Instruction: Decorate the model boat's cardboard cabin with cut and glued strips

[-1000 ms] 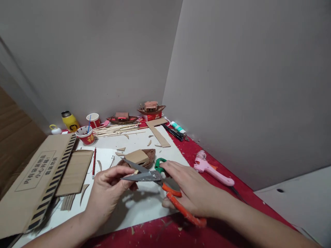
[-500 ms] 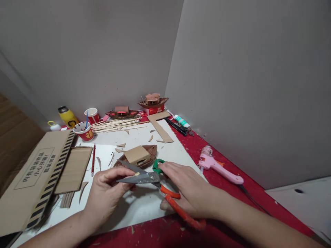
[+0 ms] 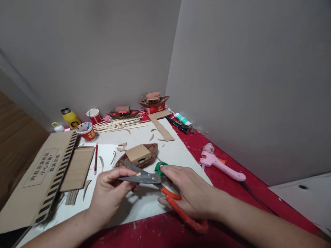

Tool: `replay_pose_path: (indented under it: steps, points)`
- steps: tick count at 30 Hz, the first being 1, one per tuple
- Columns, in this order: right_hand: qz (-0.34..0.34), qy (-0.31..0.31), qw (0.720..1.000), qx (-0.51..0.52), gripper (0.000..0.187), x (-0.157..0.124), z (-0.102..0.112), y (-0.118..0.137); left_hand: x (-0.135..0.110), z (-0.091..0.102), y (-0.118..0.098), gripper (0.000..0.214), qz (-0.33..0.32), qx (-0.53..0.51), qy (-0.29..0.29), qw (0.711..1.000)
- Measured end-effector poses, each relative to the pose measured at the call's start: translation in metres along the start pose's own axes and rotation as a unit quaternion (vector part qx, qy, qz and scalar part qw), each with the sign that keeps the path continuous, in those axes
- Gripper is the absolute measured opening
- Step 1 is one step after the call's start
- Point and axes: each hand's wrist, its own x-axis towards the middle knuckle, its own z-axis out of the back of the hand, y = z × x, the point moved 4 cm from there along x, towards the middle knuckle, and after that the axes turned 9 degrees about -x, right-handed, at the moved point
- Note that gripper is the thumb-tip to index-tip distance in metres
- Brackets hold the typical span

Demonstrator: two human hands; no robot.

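Scissors [image 3: 152, 178] with one green and one orange handle are in my right hand [image 3: 188, 187], whose fingers wrap the handles. The blades are spread and point left. My left hand [image 3: 110, 191] is closed in a pinch right at the blades. A tiny pale bit [image 3: 139, 174] shows between the blades by its fingertips; it is too small to name, and the fingers hide the rest. Just behind the scissors sits a brown model boat [image 3: 152, 150] with a bent cardboard cover [image 3: 138, 154] over its middle.
A pink glue gun [image 3: 222, 165] lies on the red cloth at right. Cardboard sheets [image 3: 46, 165], a red pencil [image 3: 96, 159] and cardboard scraps lie at left. Behind are paper cups [image 3: 88, 132], thin wooden sticks [image 3: 121, 123], a yellow bottle [image 3: 71, 118] and two finished-looking boats [image 3: 153, 99].
The view has shifted slightly, so the scene sits a little farther right. Both hands keep their grip, and the scissors stay spread at the left fingertips.
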Motion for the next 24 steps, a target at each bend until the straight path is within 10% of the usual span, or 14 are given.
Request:
replay_pose_path:
  steps: [12, 19, 24]
  points:
    - [0.009, -0.008, 1.000, -0.005, 0.027, -0.004, -0.001, 0.002, -0.002, -0.002, 0.000, 0.010, 0.000, -0.001, -0.011, 1.000]
    - [0.015, -0.033, 0.999, -0.036, 0.057, -0.005, 0.000, 0.005, -0.009, -0.012, -0.007, 0.012, -0.004, 0.067, 0.014, 0.998]
    - [0.012, -0.003, 1.000, -0.017, 0.029, -0.005, -0.008, 0.005, -0.007, -0.015, -0.006, 0.010, 0.014, 0.044, 0.018, 0.999]
